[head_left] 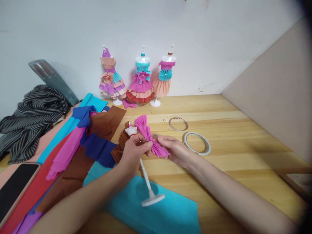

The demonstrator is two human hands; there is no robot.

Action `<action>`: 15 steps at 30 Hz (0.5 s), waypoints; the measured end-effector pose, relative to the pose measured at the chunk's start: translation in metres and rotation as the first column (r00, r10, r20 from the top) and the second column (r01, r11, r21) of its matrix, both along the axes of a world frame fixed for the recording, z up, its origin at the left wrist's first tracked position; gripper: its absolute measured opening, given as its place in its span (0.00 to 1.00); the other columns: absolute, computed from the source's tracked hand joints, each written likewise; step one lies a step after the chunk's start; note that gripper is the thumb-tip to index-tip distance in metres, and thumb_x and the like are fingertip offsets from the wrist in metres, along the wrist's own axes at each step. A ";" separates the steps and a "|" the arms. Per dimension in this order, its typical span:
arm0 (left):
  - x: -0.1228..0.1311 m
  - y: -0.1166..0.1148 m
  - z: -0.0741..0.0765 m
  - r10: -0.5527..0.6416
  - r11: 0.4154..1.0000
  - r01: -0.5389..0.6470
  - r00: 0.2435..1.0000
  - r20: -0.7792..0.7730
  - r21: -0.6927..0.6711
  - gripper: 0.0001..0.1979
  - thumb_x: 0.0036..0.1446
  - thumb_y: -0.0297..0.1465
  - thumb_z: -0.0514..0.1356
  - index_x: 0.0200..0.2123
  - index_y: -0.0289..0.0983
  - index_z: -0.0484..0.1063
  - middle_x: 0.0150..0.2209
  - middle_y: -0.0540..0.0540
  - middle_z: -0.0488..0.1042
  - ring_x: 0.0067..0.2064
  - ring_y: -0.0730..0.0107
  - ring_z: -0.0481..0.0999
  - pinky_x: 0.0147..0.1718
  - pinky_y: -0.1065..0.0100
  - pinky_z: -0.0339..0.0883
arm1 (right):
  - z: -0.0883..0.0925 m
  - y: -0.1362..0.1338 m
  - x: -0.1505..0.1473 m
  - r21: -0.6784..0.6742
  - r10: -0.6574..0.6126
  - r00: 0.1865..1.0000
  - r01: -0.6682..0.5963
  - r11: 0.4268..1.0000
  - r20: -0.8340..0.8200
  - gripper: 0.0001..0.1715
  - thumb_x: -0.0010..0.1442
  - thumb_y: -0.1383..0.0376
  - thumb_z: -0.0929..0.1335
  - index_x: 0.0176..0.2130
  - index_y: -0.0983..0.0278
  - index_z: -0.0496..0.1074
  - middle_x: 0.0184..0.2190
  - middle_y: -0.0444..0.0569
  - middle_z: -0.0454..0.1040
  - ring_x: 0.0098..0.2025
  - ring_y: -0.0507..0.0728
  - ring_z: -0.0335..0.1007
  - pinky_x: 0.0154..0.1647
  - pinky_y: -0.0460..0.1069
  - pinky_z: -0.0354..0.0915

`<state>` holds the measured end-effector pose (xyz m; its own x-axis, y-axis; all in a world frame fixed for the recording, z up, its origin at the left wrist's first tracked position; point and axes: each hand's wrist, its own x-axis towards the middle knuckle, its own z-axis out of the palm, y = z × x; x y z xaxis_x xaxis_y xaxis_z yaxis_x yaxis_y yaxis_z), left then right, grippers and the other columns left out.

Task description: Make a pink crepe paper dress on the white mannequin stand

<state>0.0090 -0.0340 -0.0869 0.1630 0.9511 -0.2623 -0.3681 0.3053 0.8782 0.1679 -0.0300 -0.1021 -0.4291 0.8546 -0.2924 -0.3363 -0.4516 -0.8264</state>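
My left hand [135, 151] is closed around a small white dress-form mannequin [132, 130], which tilts with its round stand [153, 199] over turquoise crepe paper [170, 211]. Pleated brown crepe paper [120, 144] hangs at the mannequin's side. Pink pleated crepe paper [143, 125], gathered at its middle like a bow, spreads in front of it. The left thumb and fingertips meet the gathered middle. At the bow's lower right, the fingers of my right hand [172, 148] pinch its pleats. The left palm and part of the mannequin's body are hidden.
Three dressed mini mannequins [142, 78] stand by the wall. Two tape rolls [209, 148] lie right of my hands. Crepe paper strips [70, 139] in several colours, a phone [17, 188], a striped cloth [31, 110] and a grey-green bottle-like object [55, 81] occupy the left.
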 end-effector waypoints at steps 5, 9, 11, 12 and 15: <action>-0.002 0.002 0.006 -0.005 1.000 0.005 1.000 -0.015 -0.009 0.16 0.37 0.33 0.72 0.22 0.34 0.67 0.17 0.54 0.69 0.18 0.82 0.63 0.18 0.77 0.55 | 0.008 0.000 0.003 0.012 0.036 0.998 -0.037 0.999 0.051 0.26 0.49 0.47 0.74 0.27 0.69 0.76 0.19 0.46 0.73 0.19 0.48 0.64 0.17 0.43 0.55; -0.004 0.003 0.008 -0.028 0.999 0.028 1.000 -0.009 -0.017 0.17 0.37 0.35 0.72 0.22 0.34 0.67 0.15 0.53 0.68 0.17 0.81 0.63 0.17 0.77 0.54 | 0.012 -0.003 0.003 0.059 0.082 0.983 -0.092 0.994 0.163 0.23 0.48 0.51 0.76 0.29 0.69 0.76 0.25 0.48 0.77 0.22 0.49 0.70 0.19 0.42 0.59; -0.005 0.004 0.008 -0.024 0.999 0.024 1.000 -0.001 -0.029 0.17 0.36 0.35 0.72 0.22 0.34 0.67 0.15 0.53 0.68 0.17 0.81 0.64 0.17 0.77 0.54 | 0.013 -0.004 0.002 0.082 0.087 0.974 -0.106 0.991 0.208 0.24 0.48 0.49 0.76 0.29 0.68 0.75 0.26 0.49 0.78 0.22 0.49 0.72 0.19 0.42 0.60; -0.006 0.005 0.009 -0.021 0.999 0.021 1.000 0.002 -0.035 0.17 0.36 0.35 0.72 0.23 0.34 0.67 0.15 0.53 0.68 0.17 0.81 0.63 0.16 0.77 0.54 | 0.013 -0.005 0.002 0.097 0.088 0.968 -0.113 0.989 0.234 0.25 0.48 0.48 0.75 0.29 0.68 0.75 0.26 0.49 0.78 0.22 0.49 0.72 0.19 0.42 0.60; -0.007 0.005 0.009 -0.028 0.999 0.028 1.000 0.003 -0.037 0.17 0.37 0.35 0.72 0.23 0.34 0.67 0.15 0.53 0.69 0.16 0.80 0.64 0.16 0.77 0.54 | 0.013 -0.006 0.003 0.135 0.094 0.952 -0.138 0.981 0.291 0.27 0.50 0.46 0.74 0.30 0.68 0.75 0.26 0.49 0.78 0.21 0.49 0.72 0.19 0.42 0.60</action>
